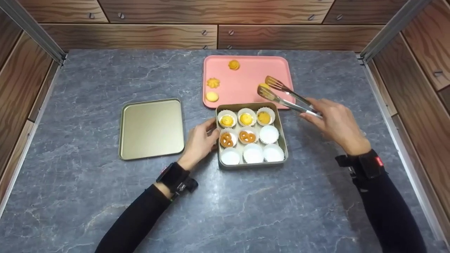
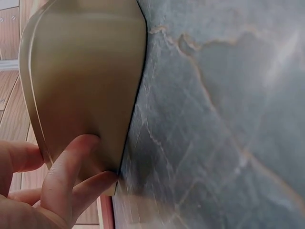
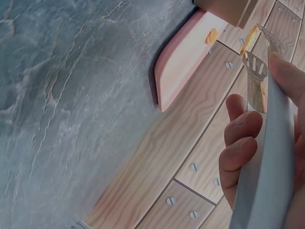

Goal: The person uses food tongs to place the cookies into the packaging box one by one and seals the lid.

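Observation:
My left hand (image 1: pixel 202 142) touches the left outer wall of a square gold tin (image 1: pixel 220 163), its fingertips (image 2: pixel 86 140) against the metal. In the tin, white paper cups hold round yellow cookies (image 1: pixel 246 119) along the back row and two pretzels (image 1: pixel 227 140) in the middle row; the other cups show only white. My right hand (image 1: pixel 337 123) grips metal tongs (image 1: pixel 297 105) by their handles, over the right side of a pink tray (image 1: pixel 246 89). Between the slotted tong tips sits a yellow cookie (image 3: pixel 249 42), partly hidden.
On the tray lie a swirled cookie (image 1: pixel 233 65), a star-shaped cookie (image 1: pixel 213 83) and a smooth round cookie (image 1: pixel 212 96). A flat gold lid (image 1: pixel 152 129) lies left of the tin on the grey marbled table (image 1: pixel 225 211). Wood-patterned panels (image 1: pixel 140 36) border the table.

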A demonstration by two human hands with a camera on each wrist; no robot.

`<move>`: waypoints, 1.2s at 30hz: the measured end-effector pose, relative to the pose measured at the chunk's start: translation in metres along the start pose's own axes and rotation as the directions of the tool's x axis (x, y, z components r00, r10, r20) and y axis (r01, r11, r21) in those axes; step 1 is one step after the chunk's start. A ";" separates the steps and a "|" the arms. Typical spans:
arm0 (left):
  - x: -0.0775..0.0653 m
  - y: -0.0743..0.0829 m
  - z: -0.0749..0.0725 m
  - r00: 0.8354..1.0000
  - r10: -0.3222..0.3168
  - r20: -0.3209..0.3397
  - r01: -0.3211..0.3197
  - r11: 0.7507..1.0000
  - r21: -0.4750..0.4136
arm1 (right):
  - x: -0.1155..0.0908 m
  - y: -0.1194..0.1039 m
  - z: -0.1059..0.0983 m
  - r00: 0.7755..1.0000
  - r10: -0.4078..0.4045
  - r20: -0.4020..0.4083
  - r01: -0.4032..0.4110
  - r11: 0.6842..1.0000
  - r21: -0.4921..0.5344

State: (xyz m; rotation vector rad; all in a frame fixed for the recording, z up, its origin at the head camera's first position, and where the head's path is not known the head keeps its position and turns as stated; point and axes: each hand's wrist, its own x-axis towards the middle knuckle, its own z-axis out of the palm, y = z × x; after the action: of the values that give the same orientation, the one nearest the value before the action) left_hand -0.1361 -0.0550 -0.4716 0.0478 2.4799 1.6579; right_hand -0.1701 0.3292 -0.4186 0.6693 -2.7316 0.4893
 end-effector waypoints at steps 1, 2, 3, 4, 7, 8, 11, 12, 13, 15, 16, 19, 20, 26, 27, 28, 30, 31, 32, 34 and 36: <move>0.000 0.000 0.000 1.000 0.000 0.000 0.000 1.000 -0.001 | -0.002 -0.001 -0.001 1.000 -0.003 -0.005 0.003 1.000 0.001; 0.001 0.000 -0.001 1.000 0.004 -0.002 -0.004 1.000 0.003 | -0.003 -0.001 -0.003 1.000 -0.007 -0.010 0.007 1.000 0.000; 0.001 -0.001 -0.001 1.000 0.008 -0.002 -0.008 1.000 0.002 | -0.004 -0.002 -0.004 1.000 -0.008 -0.012 0.008 1.000 0.001; 0.002 -0.001 -0.001 1.000 0.012 -0.004 -0.012 1.000 0.005 | -0.006 -0.003 -0.005 1.000 -0.009 -0.014 0.009 1.000 0.001; 0.003 -0.002 -0.002 1.000 0.024 -0.012 -0.024 1.000 0.015 | -0.009 -0.005 -0.008 1.000 -0.014 -0.017 0.014 1.000 0.006; 0.003 -0.002 -0.002 0.999 0.029 -0.015 -0.029 0.999 0.021 | -0.010 -0.006 -0.010 1.000 -0.015 -0.017 0.015 1.000 0.010; 0.005 -0.002 -0.003 0.999 0.032 -0.019 -0.031 0.999 0.025 | -0.014 -0.009 -0.014 1.000 -0.027 -0.010 0.027 0.999 0.022; 0.005 -0.002 -0.003 0.999 0.030 -0.016 -0.029 0.999 0.021 | -0.015 -0.010 -0.016 0.999 -0.032 -0.005 0.032 0.999 0.023; 0.005 -0.002 -0.003 1.000 0.027 -0.013 -0.027 1.000 0.015 | -0.017 -0.011 -0.018 0.999 -0.038 0.000 0.038 0.999 0.020; 0.006 -0.001 -0.003 1.000 0.023 -0.010 -0.023 1.000 0.008 | -0.021 -0.014 -0.022 0.999 -0.046 0.012 0.046 0.999 0.015; 0.006 -0.001 -0.004 1.000 0.020 -0.008 -0.020 1.000 0.004 | -0.023 -0.015 -0.025 0.999 -0.049 0.019 0.048 0.999 0.012; 0.006 -0.001 -0.004 1.000 0.011 0.000 -0.011 1.000 -0.008 | -0.030 -0.020 -0.033 0.998 -0.059 0.036 0.059 0.998 -0.003; 0.006 0.000 -0.004 1.000 0.009 0.001 -0.009 1.000 -0.011 | -0.033 -0.022 -0.035 0.997 -0.066 0.037 0.067 0.998 -0.010; 0.005 0.000 -0.004 1.000 0.000 0.006 0.000 1.000 -0.025 | -0.043 -0.029 -0.048 0.991 -0.131 0.037 0.134 0.989 -0.070; 0.005 0.000 -0.004 1.000 0.002 0.007 -0.002 1.000 -0.027 | -0.045 -0.029 -0.049 0.990 -0.137 0.040 0.139 0.987 -0.079; 0.005 -0.001 -0.004 1.000 0.005 0.009 -0.005 1.000 -0.030 | -0.046 -0.029 -0.051 0.989 -0.142 0.043 0.145 0.985 -0.092; 0.006 -0.002 -0.004 1.000 0.014 0.009 -0.014 0.999 -0.028 | -0.048 -0.030 -0.054 0.988 -0.147 0.057 0.152 0.982 -0.112; 0.006 -0.002 -0.004 1.000 0.019 0.008 -0.018 0.999 -0.028 | -0.049 -0.031 -0.055 0.987 -0.147 0.066 0.155 0.980 -0.122; 0.006 -0.003 -0.004 1.000 0.024 0.005 -0.024 0.999 -0.025 | -0.050 -0.032 -0.056 0.986 -0.148 0.078 0.157 0.979 -0.130; 0.006 -0.004 -0.004 0.999 0.035 -0.003 -0.035 0.999 -0.014 | -0.051 -0.034 -0.057 0.983 -0.155 0.100 0.168 0.975 -0.147; 0.006 -0.005 -0.004 0.999 0.045 -0.015 -0.045 0.999 0.009 | -0.051 -0.037 -0.058 0.980 -0.164 0.113 0.181 0.971 -0.158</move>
State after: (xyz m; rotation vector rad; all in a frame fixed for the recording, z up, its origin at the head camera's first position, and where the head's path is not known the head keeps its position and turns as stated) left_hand -0.1426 -0.0601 -0.4753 0.0923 2.5158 1.6707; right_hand -0.0979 0.3410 -0.3748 0.8984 -2.7331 0.1876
